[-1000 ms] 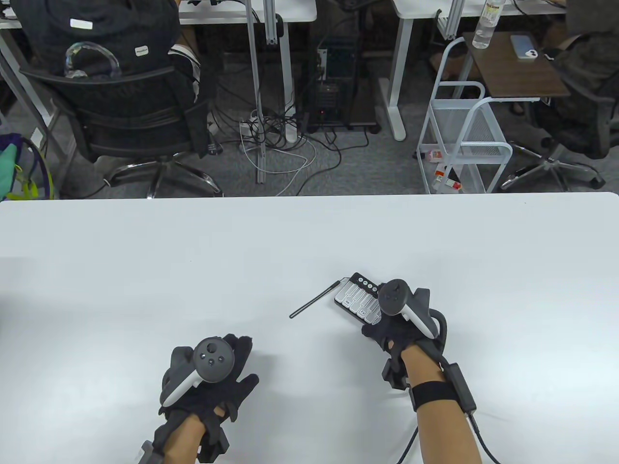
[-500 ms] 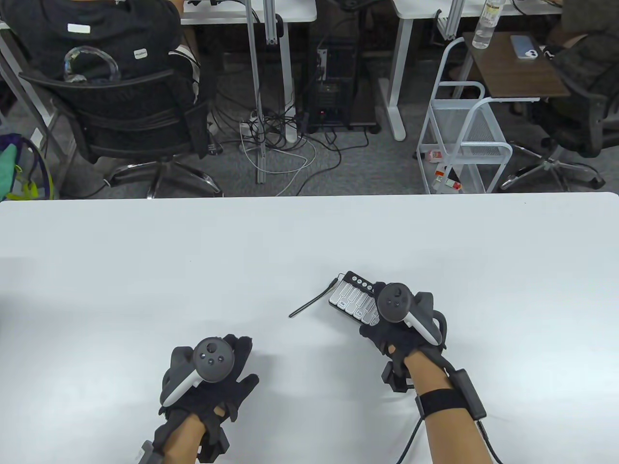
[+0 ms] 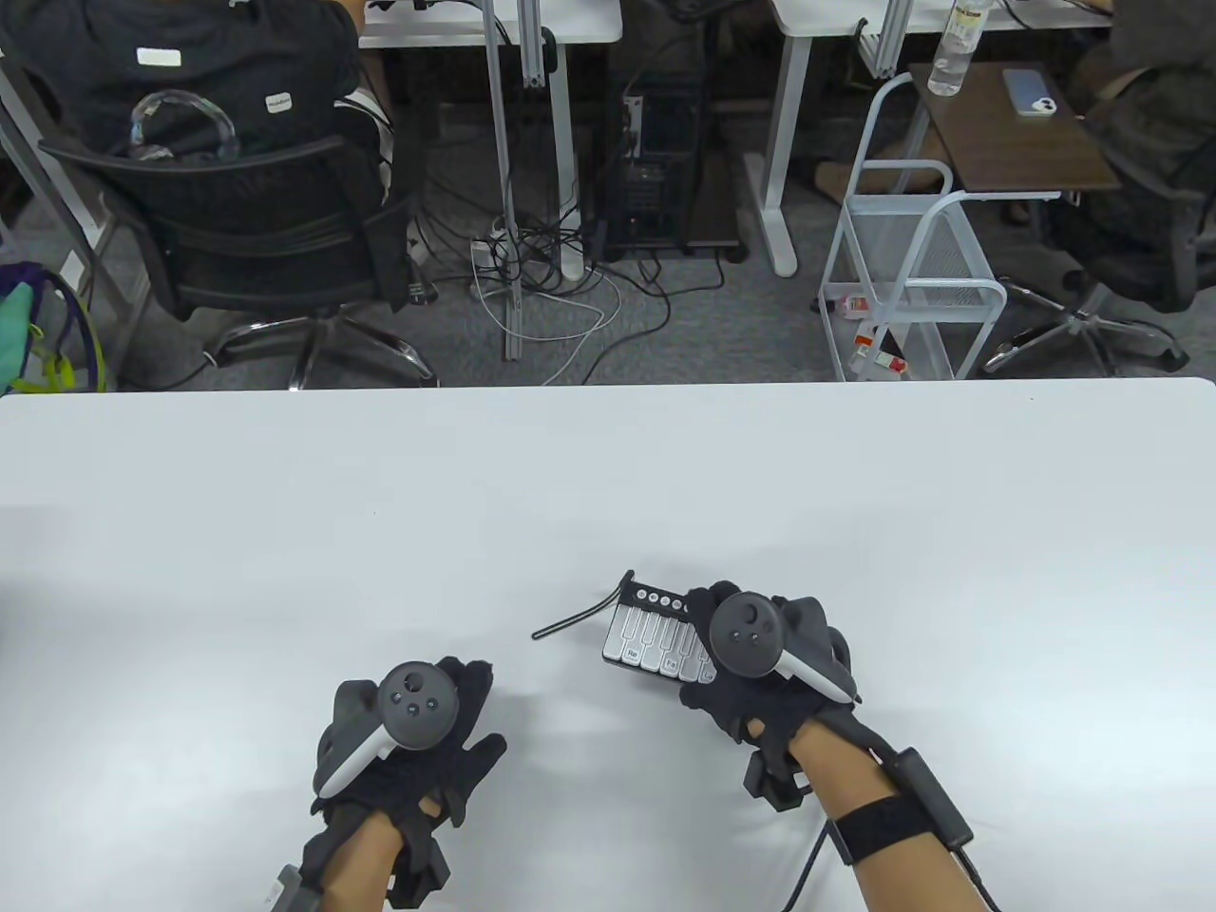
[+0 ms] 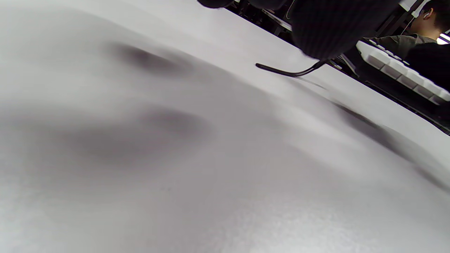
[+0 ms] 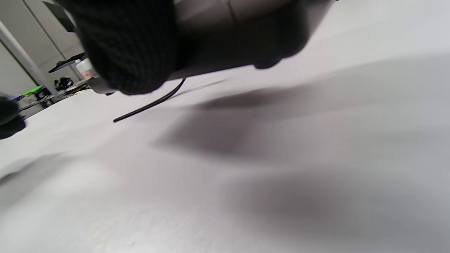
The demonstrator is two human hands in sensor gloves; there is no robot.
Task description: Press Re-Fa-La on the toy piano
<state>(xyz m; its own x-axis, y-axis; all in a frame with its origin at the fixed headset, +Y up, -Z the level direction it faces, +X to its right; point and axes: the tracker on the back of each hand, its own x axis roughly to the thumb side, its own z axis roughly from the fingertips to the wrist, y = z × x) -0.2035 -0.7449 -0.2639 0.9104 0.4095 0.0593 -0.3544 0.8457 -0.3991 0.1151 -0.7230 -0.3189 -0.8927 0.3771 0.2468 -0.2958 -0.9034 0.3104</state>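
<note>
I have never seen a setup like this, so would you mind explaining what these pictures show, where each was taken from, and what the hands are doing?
There is no robot here: a person wears black sensor gloves, and the grey device on the back of each hand is a motion tracker, not something held.

The large picture looks down on a white table. The other two come from small cameras on the wrists, low and tilted, so the tabletop looks slanted and blurry.

On the table lies a small toy piano with white keys and a thin black antenna-like rod sticking out to its left. The right hand grips the piano's right end; from underneath, the right wrist view shows a gloved fingertip against its dark body. The left hand rests on the table, apart from the piano, holding nothing.

No key looks pressed yet.
</note>
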